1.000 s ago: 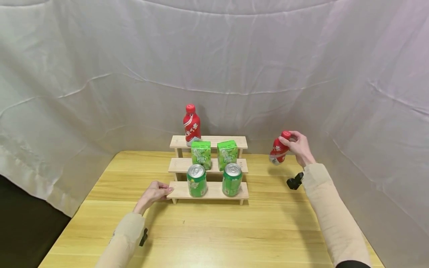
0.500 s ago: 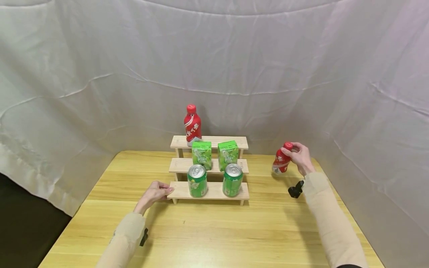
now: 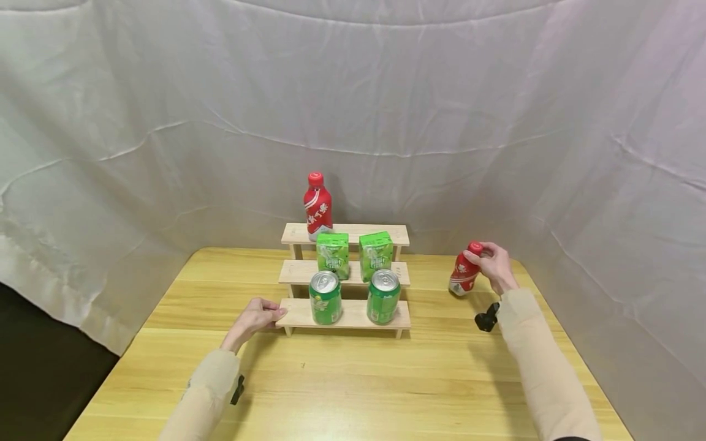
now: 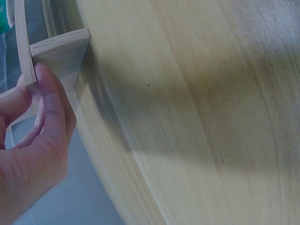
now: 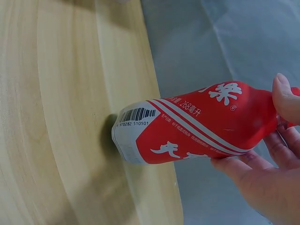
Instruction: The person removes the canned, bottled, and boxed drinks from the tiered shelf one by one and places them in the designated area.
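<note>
My left hand (image 3: 255,318) pinches the left end of the bottom board of a three-step wooden shelf (image 3: 355,313), thumb on top and fingers beneath, as the left wrist view shows. To the right of the shelf, my right hand (image 3: 494,267) grips a red-and-white drink bottle (image 3: 464,272) by its neck, just under the red cap. The bottle tilts slightly, its base close over the table, with a shadow beside it in the right wrist view. On the shelf's top step, at the left, stands a matching red bottle (image 3: 318,209).
Two green drink cartons (image 3: 333,254) stand on the middle step. Two green cans (image 3: 326,300) stand on the bottom step. Grey cloth (image 3: 441,122) hangs behind and beside the wooden table (image 3: 353,386).
My right hand has lowered the bottle toward the table, shifting it slightly right and bringing it nearer upright. My left hand has stayed on the shelf's end.
</note>
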`<action>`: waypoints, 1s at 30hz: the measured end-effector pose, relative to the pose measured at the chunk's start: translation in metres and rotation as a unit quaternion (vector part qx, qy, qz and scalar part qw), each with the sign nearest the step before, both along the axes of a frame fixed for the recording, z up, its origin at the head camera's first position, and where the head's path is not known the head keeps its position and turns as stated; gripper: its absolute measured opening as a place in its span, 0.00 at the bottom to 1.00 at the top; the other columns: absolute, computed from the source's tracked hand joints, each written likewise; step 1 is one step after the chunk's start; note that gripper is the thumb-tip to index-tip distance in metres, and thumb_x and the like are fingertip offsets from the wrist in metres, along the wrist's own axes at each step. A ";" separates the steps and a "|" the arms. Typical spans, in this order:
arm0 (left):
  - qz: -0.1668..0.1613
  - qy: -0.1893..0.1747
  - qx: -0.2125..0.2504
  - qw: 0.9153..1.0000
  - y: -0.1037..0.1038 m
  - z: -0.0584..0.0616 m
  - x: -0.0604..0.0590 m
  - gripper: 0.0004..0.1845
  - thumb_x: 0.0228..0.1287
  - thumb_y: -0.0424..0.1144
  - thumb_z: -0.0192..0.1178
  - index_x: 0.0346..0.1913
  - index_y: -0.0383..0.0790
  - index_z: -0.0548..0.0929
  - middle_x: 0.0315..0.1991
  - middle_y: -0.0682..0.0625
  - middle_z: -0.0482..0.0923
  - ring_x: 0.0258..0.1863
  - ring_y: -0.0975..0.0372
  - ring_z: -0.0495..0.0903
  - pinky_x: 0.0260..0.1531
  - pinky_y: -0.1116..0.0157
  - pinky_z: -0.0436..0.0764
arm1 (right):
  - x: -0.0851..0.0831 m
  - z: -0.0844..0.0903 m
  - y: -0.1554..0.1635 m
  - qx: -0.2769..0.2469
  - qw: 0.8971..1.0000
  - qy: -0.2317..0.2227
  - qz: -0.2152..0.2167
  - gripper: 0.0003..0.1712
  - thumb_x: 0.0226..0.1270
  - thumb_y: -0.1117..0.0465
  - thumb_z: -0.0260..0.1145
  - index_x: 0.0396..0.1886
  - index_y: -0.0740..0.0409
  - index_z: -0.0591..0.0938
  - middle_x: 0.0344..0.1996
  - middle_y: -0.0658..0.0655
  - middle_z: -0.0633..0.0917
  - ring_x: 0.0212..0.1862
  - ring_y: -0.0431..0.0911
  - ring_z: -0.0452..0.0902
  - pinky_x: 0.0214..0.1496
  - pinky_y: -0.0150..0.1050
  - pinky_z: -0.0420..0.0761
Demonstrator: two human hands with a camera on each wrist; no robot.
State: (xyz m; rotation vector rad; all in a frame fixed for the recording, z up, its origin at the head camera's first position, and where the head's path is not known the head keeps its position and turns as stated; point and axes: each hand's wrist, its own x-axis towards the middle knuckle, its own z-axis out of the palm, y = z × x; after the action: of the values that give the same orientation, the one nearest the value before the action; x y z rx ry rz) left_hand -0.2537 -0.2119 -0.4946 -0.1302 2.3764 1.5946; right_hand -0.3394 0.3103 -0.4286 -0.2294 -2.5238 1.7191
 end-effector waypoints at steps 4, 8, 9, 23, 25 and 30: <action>-0.001 -0.005 0.000 1.000 0.000 0.000 0.000 0.18 0.59 0.34 0.57 0.46 0.21 0.73 0.36 0.37 0.79 0.30 0.61 0.80 0.38 0.62 0.84 | 0.000 -0.003 0.000 -0.005 1.000 -0.004 -0.002 0.37 0.56 0.52 0.64 0.61 0.64 0.62 0.46 0.54 0.74 0.36 0.31 0.70 0.38 0.21 0.76; 0.001 -0.006 0.001 1.000 0.001 0.001 0.000 0.17 0.59 0.34 0.56 0.46 0.21 0.73 0.36 0.36 0.79 0.30 0.60 0.80 0.38 0.60 0.84 | -0.002 -0.006 0.000 -0.006 1.000 -0.010 -0.005 0.37 0.56 0.52 0.64 0.61 0.64 0.62 0.47 0.53 0.73 0.38 0.32 0.70 0.38 0.21 0.76; 0.002 -0.007 0.003 1.000 0.001 0.001 0.001 0.17 0.59 0.34 0.56 0.45 0.21 0.73 0.35 0.36 0.79 0.30 0.60 0.80 0.38 0.60 0.84 | -0.002 -0.006 0.000 -0.004 1.000 -0.011 -0.005 0.37 0.56 0.52 0.64 0.60 0.64 0.63 0.48 0.54 0.73 0.38 0.33 0.70 0.38 0.21 0.76; 0.001 -0.006 0.003 1.000 0.001 0.003 0.002 0.16 0.59 0.34 0.56 0.44 0.22 0.74 0.35 0.37 0.79 0.30 0.60 0.80 0.38 0.61 0.84 | -0.003 -0.009 0.001 -0.003 1.000 -0.029 -0.001 0.36 0.58 0.52 0.62 0.61 0.64 0.62 0.58 0.64 0.68 0.44 0.40 0.70 0.40 0.24 0.75; 0.000 -0.005 0.004 1.000 0.001 0.003 0.002 0.17 0.59 0.34 0.56 0.45 0.21 0.74 0.35 0.36 0.79 0.31 0.60 0.80 0.38 0.61 0.84 | -0.003 -0.009 0.001 -0.001 1.000 -0.027 0.000 0.36 0.59 0.52 0.62 0.62 0.64 0.62 0.57 0.64 0.68 0.44 0.41 0.70 0.41 0.24 0.75; -0.005 -0.005 0.003 1.000 0.001 0.003 0.002 0.18 0.60 0.35 0.56 0.45 0.21 0.73 0.35 0.36 0.79 0.31 0.60 0.80 0.38 0.60 0.84 | -0.003 -0.008 0.002 -0.001 0.999 -0.033 0.009 0.36 0.59 0.51 0.61 0.62 0.65 0.61 0.58 0.65 0.67 0.50 0.47 0.69 0.46 0.27 0.75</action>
State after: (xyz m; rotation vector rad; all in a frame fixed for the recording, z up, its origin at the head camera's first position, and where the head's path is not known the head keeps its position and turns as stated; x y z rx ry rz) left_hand -0.2513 -0.2114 -0.4912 -0.1259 2.3607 1.5921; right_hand -0.3429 0.3122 -0.4366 -0.2683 -2.5775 1.7481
